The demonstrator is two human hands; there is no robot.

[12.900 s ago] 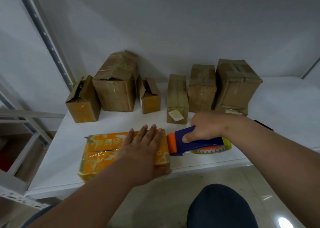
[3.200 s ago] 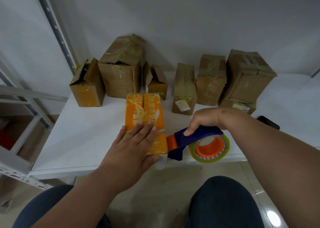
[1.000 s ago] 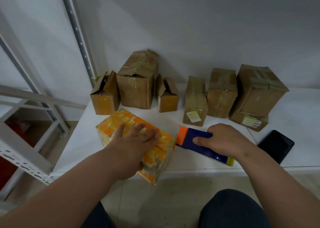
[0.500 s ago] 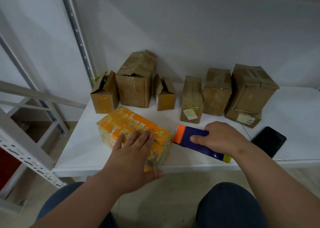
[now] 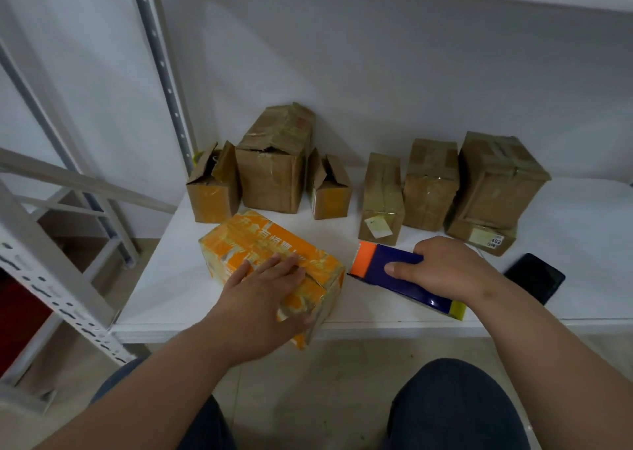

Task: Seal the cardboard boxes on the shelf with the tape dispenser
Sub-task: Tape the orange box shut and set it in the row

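My left hand presses flat on the orange box; my right hand grips the tape dispenser beside it on the shelf.

Dim, even indoor lighting; wide-angle view with soft detail.
Light falls from above and in front. Brown boxes cast soft shadows on the back wall. Shelf uprights bow at the left edge. Faint sheen on orange box tape.
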